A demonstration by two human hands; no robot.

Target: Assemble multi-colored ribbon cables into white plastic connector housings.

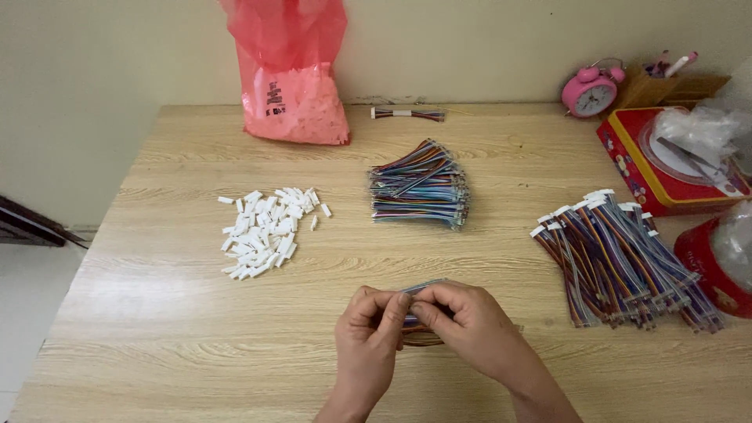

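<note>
My left hand point(366, 333) and my right hand point(470, 325) meet at the near middle of the wooden table point(157, 329), fingertips pinched together on a small multicoloured wire bundle point(419, 287); its lower loop point(423, 338) peeks out beneath my fingers. Whether a connector sits between my fingertips is hidden. A scatter of several small white plastic connectors point(266, 231) lies to the left. A stack of bare multicoloured wire bundles point(421, 186) lies in the middle. To the right lies a pile of wire bundles with white connectors on their ends point(619, 258).
A pink plastic bag of white connectors point(294, 86) leans on the back wall. A single wire bundle point(407, 114) lies behind the stack. At the right stand a pink alarm clock point(591, 92), a red tin point(666, 160) under clear plastic and a red round container point(717, 262).
</note>
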